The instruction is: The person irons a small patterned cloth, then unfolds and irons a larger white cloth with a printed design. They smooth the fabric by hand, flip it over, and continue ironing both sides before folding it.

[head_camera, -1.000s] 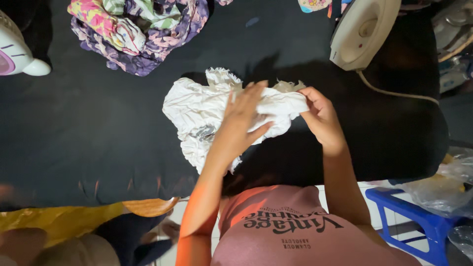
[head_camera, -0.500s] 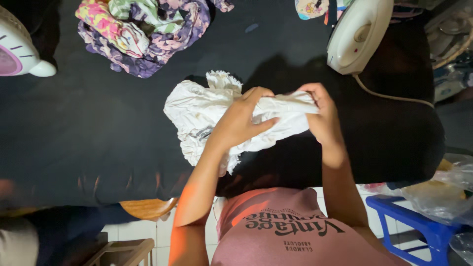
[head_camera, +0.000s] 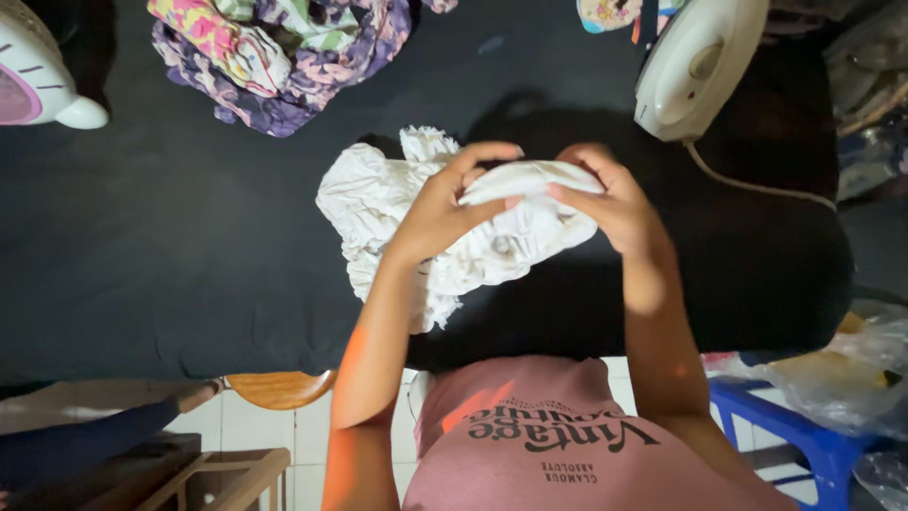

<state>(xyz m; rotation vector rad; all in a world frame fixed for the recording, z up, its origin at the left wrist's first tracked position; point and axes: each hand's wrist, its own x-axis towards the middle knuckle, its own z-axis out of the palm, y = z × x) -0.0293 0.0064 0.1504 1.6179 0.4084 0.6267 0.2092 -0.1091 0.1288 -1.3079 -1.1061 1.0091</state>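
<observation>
Both hands — left hand [head_camera: 445, 213], right hand [head_camera: 610, 203] — are clenched on a crumpled white cloth [head_camera: 397, 203], bunched soft above the dark padded surface [head_camera: 170, 237]. A cream iron [head_camera: 695, 66] is seen beyond, near patterned fabrics [head_camera: 274, 52].

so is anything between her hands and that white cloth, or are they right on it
Nothing visible stands between them. The left hand and the right hand both grip the crumpled white cloth directly, above the dark ironing surface.
</observation>
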